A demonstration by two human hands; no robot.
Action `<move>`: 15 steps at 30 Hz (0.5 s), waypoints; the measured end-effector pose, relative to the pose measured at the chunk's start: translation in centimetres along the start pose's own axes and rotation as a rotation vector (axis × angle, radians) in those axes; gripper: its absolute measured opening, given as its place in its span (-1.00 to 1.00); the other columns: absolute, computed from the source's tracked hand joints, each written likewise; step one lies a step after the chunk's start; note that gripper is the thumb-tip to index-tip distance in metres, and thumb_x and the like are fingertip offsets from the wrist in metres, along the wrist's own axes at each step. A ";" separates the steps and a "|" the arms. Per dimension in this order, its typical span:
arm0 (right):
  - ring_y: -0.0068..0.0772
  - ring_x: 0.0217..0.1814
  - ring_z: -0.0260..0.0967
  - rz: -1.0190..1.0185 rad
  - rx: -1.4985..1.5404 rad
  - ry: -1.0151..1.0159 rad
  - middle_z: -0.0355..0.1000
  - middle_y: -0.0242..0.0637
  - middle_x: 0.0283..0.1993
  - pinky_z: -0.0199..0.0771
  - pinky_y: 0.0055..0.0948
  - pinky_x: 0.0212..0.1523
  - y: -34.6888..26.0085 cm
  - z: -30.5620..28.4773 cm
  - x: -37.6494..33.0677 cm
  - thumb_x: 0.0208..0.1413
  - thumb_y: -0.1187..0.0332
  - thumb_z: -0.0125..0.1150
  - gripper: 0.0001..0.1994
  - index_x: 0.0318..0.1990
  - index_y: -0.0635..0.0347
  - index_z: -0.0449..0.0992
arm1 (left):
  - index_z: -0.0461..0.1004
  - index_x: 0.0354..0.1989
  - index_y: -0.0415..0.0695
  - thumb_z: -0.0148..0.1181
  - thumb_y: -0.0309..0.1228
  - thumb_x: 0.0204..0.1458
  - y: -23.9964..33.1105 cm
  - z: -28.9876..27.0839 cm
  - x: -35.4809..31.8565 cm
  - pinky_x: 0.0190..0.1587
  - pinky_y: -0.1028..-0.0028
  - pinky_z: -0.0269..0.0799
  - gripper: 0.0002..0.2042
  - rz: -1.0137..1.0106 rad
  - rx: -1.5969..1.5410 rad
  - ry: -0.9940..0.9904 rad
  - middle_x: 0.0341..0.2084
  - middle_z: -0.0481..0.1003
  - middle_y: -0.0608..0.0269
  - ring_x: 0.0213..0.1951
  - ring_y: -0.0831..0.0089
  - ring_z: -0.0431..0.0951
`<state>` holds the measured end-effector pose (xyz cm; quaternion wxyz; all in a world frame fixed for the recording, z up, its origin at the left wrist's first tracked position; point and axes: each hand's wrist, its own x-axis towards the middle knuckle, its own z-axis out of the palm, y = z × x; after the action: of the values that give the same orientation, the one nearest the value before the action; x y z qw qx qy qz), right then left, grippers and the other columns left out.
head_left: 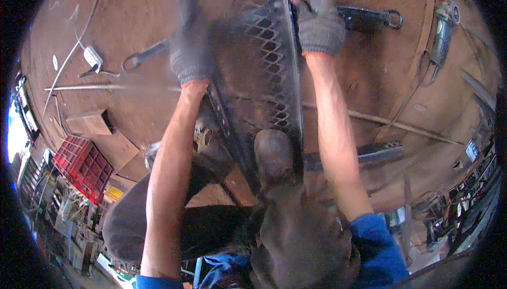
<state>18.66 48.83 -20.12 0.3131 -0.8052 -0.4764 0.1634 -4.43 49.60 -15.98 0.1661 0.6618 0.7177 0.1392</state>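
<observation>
Expanded-metal mesh panel [259,67], steel-framed, is standing on edge on the dirt floor [132,19], running between both arms. Left hand [189,51], in a grey knit glove and blurred, is clasping the panel's left frame edge, fingers apparently wrapped around it. Right hand [318,22], also gloved, is gripping the right frame edge, fingers closed. A shoe [273,154] is bracing the lower frame. Angle grinder [442,33] is lying well apart; red crate [82,167] is sitting at left.
</observation>
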 end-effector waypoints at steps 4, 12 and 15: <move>-0.05 -0.22 0.58 -0.030 -0.037 0.052 0.60 -0.30 -0.24 0.56 -0.19 -0.22 0.5 0.9 -0.1 0.04 0.08 0.39 -0.70 -0.18 -0.02 0.50 | 0.48 -0.18 -0.26 -0.05 0.02 0.29 -0.6 0.2 1.3 -0.11 -0.02 0.36 -0.52 -0.011 0.115 -0.033 -0.27 0.50 -0.25 -0.18 -0.26 0.48; -0.06 -0.18 0.56 -0.087 -0.033 0.037 0.58 -0.34 -0.20 0.54 -0.18 -0.16 1.1 1.0 -0.2 0.07 0.06 0.36 -0.73 -0.20 -0.04 0.54 | 0.52 -0.02 -0.05 0.03 -0.17 0.21 -0.1 -0.2 0.9 -0.13 0.03 0.45 -0.69 -0.034 0.212 -0.077 -0.22 0.55 -0.10 -0.15 -0.14 0.53; -0.09 -0.12 0.56 0.031 -0.023 -0.041 0.57 -0.33 -0.11 0.52 -0.16 -0.10 0.0 0.3 -0.1 0.11 0.03 0.29 -0.75 -0.17 -0.11 0.60 | 0.49 -0.20 -0.25 -0.08 0.02 0.29 -0.7 0.2 0.5 -0.10 -0.03 0.35 -0.51 -0.004 0.096 -0.027 -0.29 0.51 -0.24 -0.18 -0.26 0.48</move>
<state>18.45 48.82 -20.32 0.2914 -0.8125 -0.4721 0.1792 -5.01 50.02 -16.50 0.1439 0.6694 0.7226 0.0951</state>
